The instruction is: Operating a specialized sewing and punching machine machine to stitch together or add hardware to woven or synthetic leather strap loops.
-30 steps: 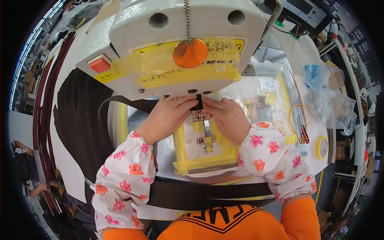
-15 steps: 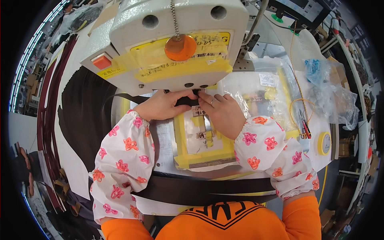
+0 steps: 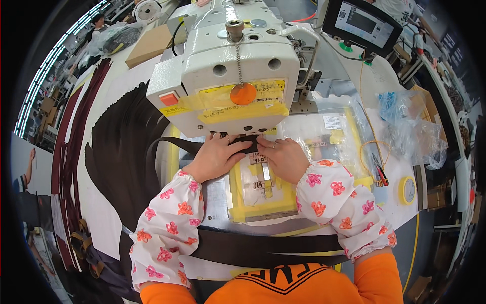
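Note:
Beneath the white sewing machine head [image 3: 230, 63], my left hand [image 3: 215, 154] has curled fingers on a dark brown fabric strip [image 3: 185, 146], with its thumb pressing the strip. My right hand [image 3: 283, 157] pinches the folded end of the strip at its fingertips, just right of the left hand. The strip lies over a yellow-taped template plate [image 3: 240, 202], and the machine's underside hides part of the left fingertips. A large fanned pile of dark brown strips [image 3: 116, 162] lies to the left, and another dark strip [image 3: 273, 243] runs between my forearms.
Maroon strips [image 3: 73, 177] hang along the left. Right are crumpled plastic bags [image 3: 410, 137], a yellow tape roll [image 3: 407, 190] and red-handled snips [image 3: 380, 175]. A screen [image 3: 362, 23] and cardboard box [image 3: 149, 45] stand behind. A co-worker's arm [image 3: 28, 167] shows at far left.
The camera view has shifted, showing more of the machine top and screen. My fingers have shifted on the strip, whose dark end now lies folded sideways between them.

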A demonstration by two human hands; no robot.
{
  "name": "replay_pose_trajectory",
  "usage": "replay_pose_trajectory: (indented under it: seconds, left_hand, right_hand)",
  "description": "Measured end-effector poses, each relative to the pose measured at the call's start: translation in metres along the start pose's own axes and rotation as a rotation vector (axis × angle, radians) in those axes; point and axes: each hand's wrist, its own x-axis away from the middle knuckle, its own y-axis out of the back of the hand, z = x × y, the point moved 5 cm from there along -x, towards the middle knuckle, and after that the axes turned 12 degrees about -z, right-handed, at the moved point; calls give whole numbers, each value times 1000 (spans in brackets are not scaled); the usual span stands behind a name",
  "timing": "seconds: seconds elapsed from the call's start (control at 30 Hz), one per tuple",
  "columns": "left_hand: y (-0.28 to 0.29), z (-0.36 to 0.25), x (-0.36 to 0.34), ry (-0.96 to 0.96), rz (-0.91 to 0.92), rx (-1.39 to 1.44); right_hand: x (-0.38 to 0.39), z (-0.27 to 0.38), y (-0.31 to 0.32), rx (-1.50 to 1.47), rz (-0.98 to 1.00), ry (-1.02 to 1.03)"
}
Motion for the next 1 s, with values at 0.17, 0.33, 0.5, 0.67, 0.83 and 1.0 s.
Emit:
replay_pose_trajectory:
  seconds: [0.17, 0.33, 0.5, 0.67, 0.83, 1.0]
  left_hand:
    - [0, 1, -1, 7, 0, -19]
    - [1, -2, -3, -3, 3, -19]
    - [0, -3, -6, -35, -24, -17]
    - [3, 4, -2, 14, -35, 17]
    - [-14, 23, -6, 69, -24, 44]
    - [-21, 15, -18, -101, -188, 36]
  right_hand:
    - [-6, -5, 0, -13, 13, 12]
    - [-3, -5, 7, -1, -83, 33]
    - [-4, -13, 3, 11, -71, 66]
    - [-12, -11, 6, -89, -64, 61]
    - [-16, -31, -3, -37, -107, 155]
    - [-8, -53, -22, 86, -109, 88]
